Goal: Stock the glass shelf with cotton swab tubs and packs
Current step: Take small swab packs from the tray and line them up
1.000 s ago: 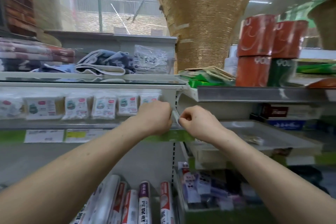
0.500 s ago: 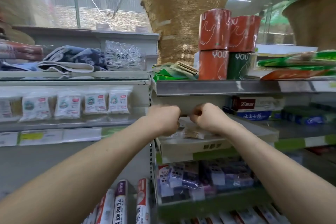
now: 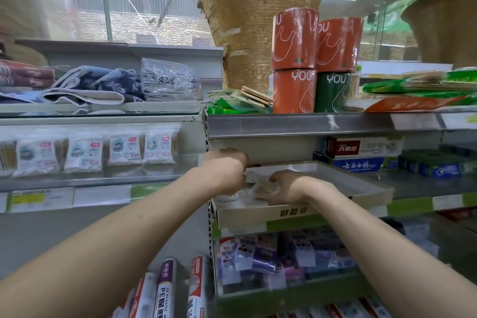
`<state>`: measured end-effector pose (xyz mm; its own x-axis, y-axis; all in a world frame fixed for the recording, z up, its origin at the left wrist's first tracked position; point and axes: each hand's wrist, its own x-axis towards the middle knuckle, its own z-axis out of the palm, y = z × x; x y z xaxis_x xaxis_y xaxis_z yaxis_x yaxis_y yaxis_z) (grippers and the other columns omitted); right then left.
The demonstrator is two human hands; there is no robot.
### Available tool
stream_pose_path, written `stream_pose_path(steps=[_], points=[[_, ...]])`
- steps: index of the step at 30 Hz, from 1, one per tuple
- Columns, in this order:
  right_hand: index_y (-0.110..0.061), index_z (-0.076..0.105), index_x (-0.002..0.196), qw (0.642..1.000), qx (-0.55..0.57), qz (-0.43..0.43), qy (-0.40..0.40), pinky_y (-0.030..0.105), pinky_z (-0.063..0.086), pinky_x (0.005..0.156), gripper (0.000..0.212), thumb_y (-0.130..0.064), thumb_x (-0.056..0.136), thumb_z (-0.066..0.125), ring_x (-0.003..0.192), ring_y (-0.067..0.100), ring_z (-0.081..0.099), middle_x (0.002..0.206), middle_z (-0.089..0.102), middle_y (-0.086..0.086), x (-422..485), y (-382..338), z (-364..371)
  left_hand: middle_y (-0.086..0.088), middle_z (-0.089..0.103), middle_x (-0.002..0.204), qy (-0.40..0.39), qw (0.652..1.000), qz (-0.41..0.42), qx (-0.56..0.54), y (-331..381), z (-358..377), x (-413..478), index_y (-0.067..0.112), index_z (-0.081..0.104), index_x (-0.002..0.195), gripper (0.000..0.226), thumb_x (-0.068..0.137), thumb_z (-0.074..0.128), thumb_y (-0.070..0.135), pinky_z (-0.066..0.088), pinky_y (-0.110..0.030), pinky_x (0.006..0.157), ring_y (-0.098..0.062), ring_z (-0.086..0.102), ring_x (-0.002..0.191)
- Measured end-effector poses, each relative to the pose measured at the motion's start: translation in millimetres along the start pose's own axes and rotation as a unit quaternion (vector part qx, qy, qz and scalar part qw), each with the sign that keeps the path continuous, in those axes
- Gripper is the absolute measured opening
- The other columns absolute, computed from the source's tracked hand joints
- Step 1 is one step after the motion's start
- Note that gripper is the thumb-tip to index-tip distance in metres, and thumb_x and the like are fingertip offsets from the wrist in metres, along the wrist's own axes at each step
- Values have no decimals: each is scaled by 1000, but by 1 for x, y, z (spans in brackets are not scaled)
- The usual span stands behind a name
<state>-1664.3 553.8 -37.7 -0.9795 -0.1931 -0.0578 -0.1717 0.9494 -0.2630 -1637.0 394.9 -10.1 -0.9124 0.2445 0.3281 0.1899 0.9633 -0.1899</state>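
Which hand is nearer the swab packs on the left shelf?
Left. The left hand is at the left end of the cardboard tray, right of the swab packs; the right hand is farther right, over the tray.

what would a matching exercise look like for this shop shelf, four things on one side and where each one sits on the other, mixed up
Things
1. green roll
2. clear bag marked 8306
3. cardboard tray
4. rolls labelled PE

Places
A. lowest in view, between the forearms
B. under the left hand and right hand
C. beneath an orange roll on the top right shelf
D. beside the folded towels on the top left shelf

Pairs: 1-C, 2-D, 3-B, 4-A
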Motion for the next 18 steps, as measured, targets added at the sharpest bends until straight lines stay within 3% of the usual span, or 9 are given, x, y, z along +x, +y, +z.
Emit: stream_pose_path(steps=[10,14,18], points=[[-14,42,140,998,-14,49,-22,34,46,94,73,-51,82,66,118,25,51,139,48,6,-4,3,-7,-4,60,117,-15,1000,-4,9,-2,-3,-2,19,58,117,26,96,49,33,47,-32,85,-26,56,106],[-11,50,130,998,35,59,-18,30,43,78,71,-56,78,68,98,23,52,114,53,4,-7,12,-8,-4,60,114,-14,1000,2,6,-3,-4,-5,18,58,114,25,96,49,33,47,-33,83,-26,56,104],[-6,50,128,990,124,58,12,28,46,74,67,-45,79,73,94,22,57,113,59,8,-8,20,-7,-4,60,114,-6,1000,10,9,-3,-6,-9,17,57,114,23,97,49,31,49,-32,84,-25,56,103]])
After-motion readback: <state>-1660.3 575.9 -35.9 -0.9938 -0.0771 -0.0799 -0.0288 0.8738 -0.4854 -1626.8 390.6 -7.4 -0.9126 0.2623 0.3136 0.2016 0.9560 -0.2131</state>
